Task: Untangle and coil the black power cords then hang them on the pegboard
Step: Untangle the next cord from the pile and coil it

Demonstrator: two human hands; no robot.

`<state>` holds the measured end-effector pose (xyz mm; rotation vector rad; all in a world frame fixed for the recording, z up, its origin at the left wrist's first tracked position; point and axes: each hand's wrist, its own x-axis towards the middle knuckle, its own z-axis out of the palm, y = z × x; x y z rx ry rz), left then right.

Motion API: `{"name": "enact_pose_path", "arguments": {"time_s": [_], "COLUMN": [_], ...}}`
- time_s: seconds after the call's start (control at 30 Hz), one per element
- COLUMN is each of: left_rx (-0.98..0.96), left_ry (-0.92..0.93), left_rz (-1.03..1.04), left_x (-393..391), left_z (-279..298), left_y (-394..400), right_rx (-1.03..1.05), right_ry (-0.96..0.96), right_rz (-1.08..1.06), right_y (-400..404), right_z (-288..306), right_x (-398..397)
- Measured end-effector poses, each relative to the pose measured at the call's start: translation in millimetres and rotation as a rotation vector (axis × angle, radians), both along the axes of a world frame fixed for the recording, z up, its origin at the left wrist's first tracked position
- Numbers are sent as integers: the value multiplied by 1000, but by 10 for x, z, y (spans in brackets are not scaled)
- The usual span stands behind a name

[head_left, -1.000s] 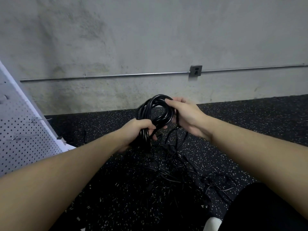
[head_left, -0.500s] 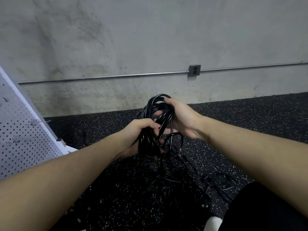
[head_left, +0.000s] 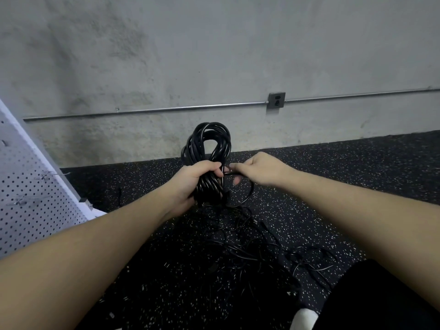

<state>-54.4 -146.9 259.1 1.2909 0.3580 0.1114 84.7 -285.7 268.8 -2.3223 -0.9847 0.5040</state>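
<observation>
The left hand [head_left: 190,184] is closed in a fist around the middle of the coiled black power cord [head_left: 209,144], holding it upright in front of the body; the upper loop of the coil stands above the fist against the concrete wall [head_left: 214,55]. The right hand [head_left: 257,170] is just right of the left, its fingertips pinching a single strand of the same cord beside the coil. From that strand a loose loop [head_left: 247,194] curves down and back to the bottom of the coil.

Below the hands, a tangle of black cords [head_left: 242,248] lies on the speckled black floor [head_left: 357,175]. The white pegboard [head_left: 31,198] stands at the left edge, tilted, with wire hooks [head_left: 51,174] on its face. On the far wall a metal conduit [head_left: 147,109] runs horizontally to an outlet box [head_left: 276,100].
</observation>
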Motion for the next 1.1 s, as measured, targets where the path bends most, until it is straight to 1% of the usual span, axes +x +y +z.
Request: {"name": "enact_pose_path", "arguments": {"time_s": [0.07,0.1,0.2,0.27,0.33,0.4,0.47,0.5,0.53,0.57,0.6,0.67,0.7,0.8,0.9,0.93,0.97,1.0,1.03,1.1], "left_rx": [61,79,116,140,142,78,16,-2,-9,-13,-12,13,42,107,102,95,86,88,104,152], "left_ry": [25,36,73,119,172,194,196,194,191,189,186,186,191,213,218,214,207,192,181,164], "left_rz": [40,64,108,106,99,91,101,118,140,162,180,191,186,143,87,63,34,7,-14,-65], "left_x": [-23,-27,-43,-60,-72,-54,-34,-33,-33,-41,-54,-82,-92,-97,-81,-70,-67,-65,-70,-91], "left_z": [-8,-13,4,10,21,39,55,51,33,17,-4,-38,-47,-51,-18,-6,11,24,40,73], "left_y": [43,70,106,110,108,118,165,207,263,313,362,436,450,441,367,336,291,247,201,118], "right_rx": [-32,-47,-39,-38,48,183,287,294,275,243,186,33,-30,-183,-317,-341,-314,-215,-64,222], "right_ry": [27,86,346,453,581,779,882,883,842,749,608,354,295,202,155,111,85,132,265,616], "right_rz": [15,14,29,22,-21,-73,-146,-181,-206,-196,-156,-38,5,65,68,95,131,163,186,201], "right_y": [13,16,-5,-12,-6,-9,-13,-16,-28,-48,-77,-141,-165,-181,-161,-151,-131,-102,-63,37], "right_z": [-1,-22,-73,-77,-57,-35,-57,-77,-102,-133,-152,-181,-187,-195,-210,-229,-242,-232,-216,-187], "right_x": [-3,-2,-27,-40,-32,-22,25,50,65,94,113,108,99,68,62,69,69,44,5,-76]}}
